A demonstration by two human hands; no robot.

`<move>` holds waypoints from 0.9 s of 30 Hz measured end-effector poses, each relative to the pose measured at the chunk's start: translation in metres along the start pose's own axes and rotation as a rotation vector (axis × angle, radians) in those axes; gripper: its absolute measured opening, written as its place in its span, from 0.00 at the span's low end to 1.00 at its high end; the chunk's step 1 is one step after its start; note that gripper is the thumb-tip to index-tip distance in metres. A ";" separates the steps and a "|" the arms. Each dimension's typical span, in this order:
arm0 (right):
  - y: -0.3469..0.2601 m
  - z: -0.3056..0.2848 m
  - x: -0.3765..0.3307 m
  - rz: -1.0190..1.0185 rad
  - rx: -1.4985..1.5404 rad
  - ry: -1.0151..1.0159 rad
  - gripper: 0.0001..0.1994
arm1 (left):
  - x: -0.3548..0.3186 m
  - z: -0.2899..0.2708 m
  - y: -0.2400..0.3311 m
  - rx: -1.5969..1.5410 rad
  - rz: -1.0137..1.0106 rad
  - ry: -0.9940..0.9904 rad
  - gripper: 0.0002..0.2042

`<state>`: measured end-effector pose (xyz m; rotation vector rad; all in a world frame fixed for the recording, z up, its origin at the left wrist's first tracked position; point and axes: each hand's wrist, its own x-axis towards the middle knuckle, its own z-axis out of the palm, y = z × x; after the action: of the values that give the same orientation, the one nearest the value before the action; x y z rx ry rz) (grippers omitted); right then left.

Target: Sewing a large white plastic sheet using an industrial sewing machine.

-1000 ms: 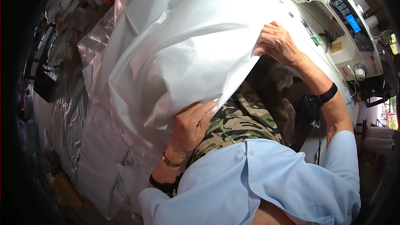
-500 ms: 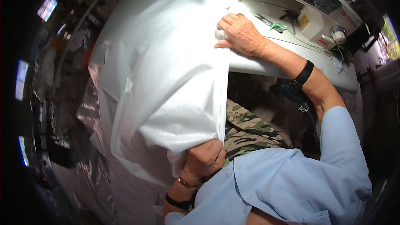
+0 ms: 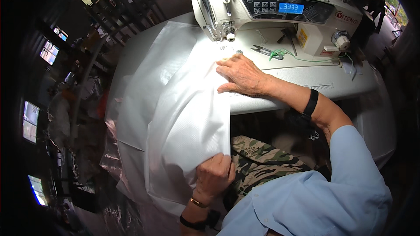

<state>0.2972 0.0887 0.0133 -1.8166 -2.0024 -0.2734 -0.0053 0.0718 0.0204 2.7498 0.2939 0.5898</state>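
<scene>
A large white woven sheet (image 3: 175,100) drapes over the left of the sewing table and down toward my lap, its right edge running straight between my hands. My left hand (image 3: 214,175) is closed around the lower end of that edge, above my thigh. Farther up, my right hand (image 3: 241,74) grips the same edge at the table's front, thumb and fingers bent on the sheet. Just beyond its fingers is the needle area of a white sewing machine (image 3: 267,11). The sheet's far part lies beside the presser foot (image 3: 224,48), under bright light.
On the machine bed lie thread snips (image 3: 267,52), tangled green thread (image 3: 277,54) and a dark T-shaped tool (image 3: 288,39). A lit blue display (image 3: 291,8) is on the machine head. Crumpled clear plastic (image 3: 114,148) hangs at the table's left.
The view has tilted up, showing more of the machine. Both hands keep hold of the sheet's edge, and the sheet's folds have shifted and smoothed somewhat.
</scene>
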 end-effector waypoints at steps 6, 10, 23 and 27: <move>0.001 -0.001 -0.002 -0.011 0.012 -0.007 0.37 | 0.052 -0.006 -0.011 0.070 0.037 0.007 0.11; 0.002 -0.003 -0.004 -0.023 0.063 -0.005 0.42 | 0.085 0.002 -0.020 0.114 0.062 0.022 0.11; 0.007 0.001 -0.003 0.009 0.181 -0.015 0.28 | 0.179 0.022 -0.051 0.225 -0.119 -0.033 0.10; 0.008 0.002 -0.001 0.041 0.225 0.027 0.24 | 0.184 0.020 -0.047 0.176 -0.279 -0.067 0.07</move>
<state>0.3050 0.0900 0.0102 -1.7011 -1.8911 -0.0576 0.1617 0.1584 0.0541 2.8143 0.7302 0.4151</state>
